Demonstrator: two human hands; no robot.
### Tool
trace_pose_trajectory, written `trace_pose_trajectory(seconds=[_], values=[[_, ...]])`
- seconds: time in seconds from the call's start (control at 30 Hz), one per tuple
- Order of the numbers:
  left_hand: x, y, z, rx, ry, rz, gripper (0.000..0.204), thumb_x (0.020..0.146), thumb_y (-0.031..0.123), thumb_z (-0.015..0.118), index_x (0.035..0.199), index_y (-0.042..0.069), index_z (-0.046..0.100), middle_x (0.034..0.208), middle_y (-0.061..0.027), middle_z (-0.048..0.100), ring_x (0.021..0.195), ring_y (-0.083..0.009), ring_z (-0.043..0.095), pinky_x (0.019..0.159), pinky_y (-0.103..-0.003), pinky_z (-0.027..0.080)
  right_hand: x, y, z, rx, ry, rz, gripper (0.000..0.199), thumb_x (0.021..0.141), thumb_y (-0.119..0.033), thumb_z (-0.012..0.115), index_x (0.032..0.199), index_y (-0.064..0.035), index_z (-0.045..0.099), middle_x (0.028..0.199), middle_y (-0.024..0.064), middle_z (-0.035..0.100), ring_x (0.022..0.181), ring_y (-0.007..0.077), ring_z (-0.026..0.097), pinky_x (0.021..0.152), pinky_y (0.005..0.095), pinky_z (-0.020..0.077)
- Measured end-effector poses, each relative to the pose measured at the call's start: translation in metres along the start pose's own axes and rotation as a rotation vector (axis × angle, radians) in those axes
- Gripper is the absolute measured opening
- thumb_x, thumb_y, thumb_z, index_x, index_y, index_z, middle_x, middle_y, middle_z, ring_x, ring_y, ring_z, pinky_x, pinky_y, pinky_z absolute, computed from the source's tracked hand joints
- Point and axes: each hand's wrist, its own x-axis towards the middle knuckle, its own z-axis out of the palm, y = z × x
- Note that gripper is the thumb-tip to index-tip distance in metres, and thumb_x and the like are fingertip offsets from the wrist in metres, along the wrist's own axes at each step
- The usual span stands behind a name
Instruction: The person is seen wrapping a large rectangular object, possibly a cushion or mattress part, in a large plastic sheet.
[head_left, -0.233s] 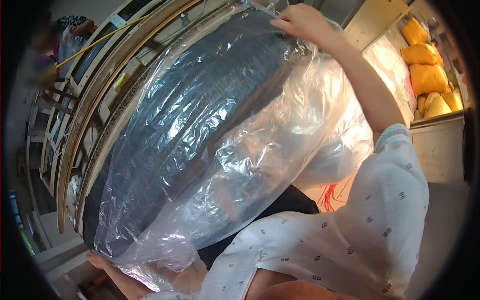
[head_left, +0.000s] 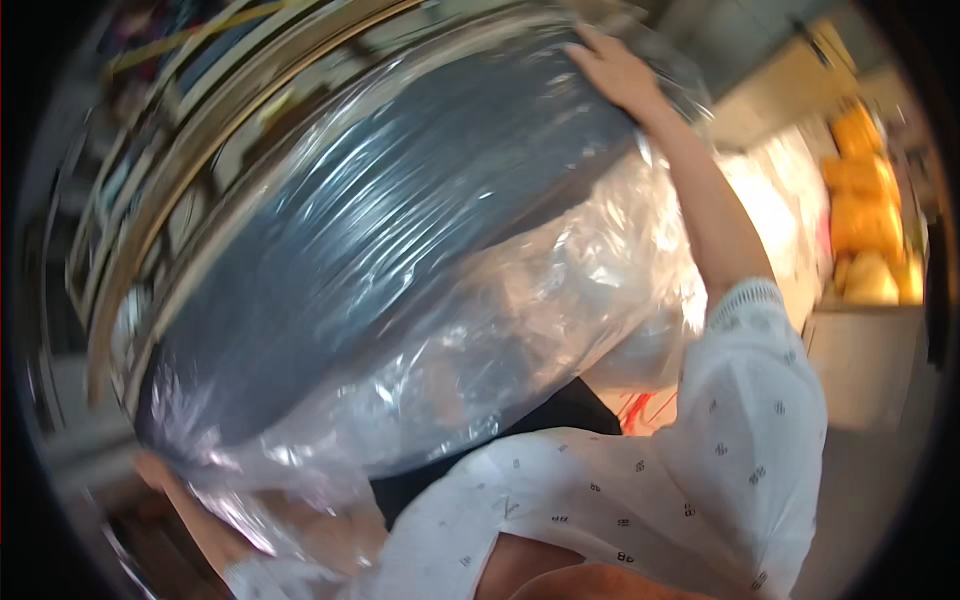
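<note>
A large clear plastic film (head_left: 480,380) lies over a long dark grey, fabric-like panel (head_left: 400,150), and its near part hangs in loose folds against my body. My left hand (head_left: 152,472), at the lower left, is closed on the film's edge by the panel's near left corner. At the far right end my right hand (head_left: 618,75) reaches out over the film and grips it; blur softens its fingers. Between my two hands the film is drawn into long, straight creases.
Curved-looking wooden rails (head_left: 165,215) run along the panel's far left side. Yellow-orange bundles (head_left: 865,205) are stacked at the right on a pale cabinet (head_left: 865,350). Red strands (head_left: 637,410) show beside my dark-clothed leg. More bright, crumpled plastic (head_left: 775,190) stands behind my right arm.
The film has become tauter over the dark panel, its creases straighter. My left hand sits farther left and higher in view, my right hand slightly right and lower. The whole view has shifted and blurred.
</note>
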Motion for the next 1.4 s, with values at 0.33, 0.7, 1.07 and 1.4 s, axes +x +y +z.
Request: trace_pose_trajectory(seconds=[0.33,0.7,1.07,1.4], values=[[0.094,0.049,-0.195,-1.561,0.249,-1.064,0.026,0.084,0.031,0.051,0.093,0.01,0.063,0.098,-0.0137,0.063,0.094,-0.033,0.059,0.081,-0.041,0.046,0.027,0.012,-0.04,-0.31,0.333,-0.524,0.032,0.094,-0.026,0.043,0.11,-0.0025,0.059,0.109,0.0165,0.059,0.101,0.0304,0.056,0.089,0.0348,0.0418],[0.091,0.062,-0.193,-1.788,0.383,-1.255,0.02,0.082,0.022,0.051,0.085,0.005,0.061,0.089,-0.0192,0.063,0.089,-0.0348,0.058,0.079,-0.041,0.045,-0.286,-0.394,0.042,0.81,-0.703,-0.913,0.012,0.083,-0.008,0.058,0.094,-0.0057,0.064,0.085,0.0087,0.063,0.07,0.0201,0.062,0.06,0.031,0.0488],[0.084,0.057,-0.201,-1.772,0.403,-1.309,0.02,0.084,0.025,0.054,0.086,0.005,0.055,0.083,-0.0202,0.061,0.083,-0.0378,0.057,0.076,-0.044,0.044,-0.331,-0.516,0.083,1.017,-0.559,-0.974,0.012,0.08,-0.011,0.059,0.092,-0.0071,0.059,0.081,0.0072,0.059,0.07,0.0186,0.058,0.06,0.0294,0.0463],[0.071,0.035,-0.227,-1.938,0.397,-1.246,0.019,0.082,0.025,0.057,0.09,0.008,0.061,0.089,-0.0143,0.064,0.085,-0.0325,0.061,0.077,-0.039,0.046,-0.29,-0.449,-0.005,0.83,-1.939,-0.686,0.041,0.087,-0.047,0.051,0.085,-0.0067,0.056,0.078,0.0032,0.055,0.063,0.0089,0.05,0.055,0.024,0.0413]])
